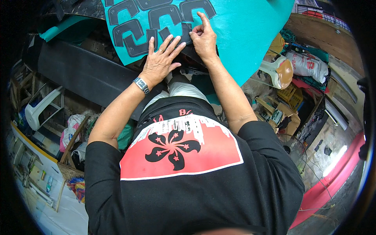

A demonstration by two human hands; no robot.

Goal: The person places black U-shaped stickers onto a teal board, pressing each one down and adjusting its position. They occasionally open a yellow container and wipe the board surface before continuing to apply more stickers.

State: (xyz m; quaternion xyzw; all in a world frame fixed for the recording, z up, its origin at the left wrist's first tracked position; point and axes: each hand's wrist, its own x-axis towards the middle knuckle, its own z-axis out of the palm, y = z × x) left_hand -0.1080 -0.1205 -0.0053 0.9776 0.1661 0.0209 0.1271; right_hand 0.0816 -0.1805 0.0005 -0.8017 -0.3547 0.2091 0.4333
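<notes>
A teal sheet (pixel 244 37) lies at the top of the head view, with several dark grey U-shaped cut pieces (pixel 158 15) spread over its left part. My left hand (pixel 161 62) is open, palm down with fingers spread. Its fingertips rest by the lower edge of the sheet, over a U-shaped piece at the front. My right hand (pixel 204 41) is just to the right, its index finger stretched forward and its other fingers curled. Its thumb and curled fingers meet at the edge of that same front piece. What they pinch, if anything, is too small to make out.
A long black padded surface (pixel 78 70) runs to the left below the sheet. White plastic chairs stand at left (pixel 37 111) and right. A yellow crate (pixel 290 98), a white sack (pixel 307 66) and cardboard clutter the right side. A pink roll (pixel 333 180) lies lower right.
</notes>
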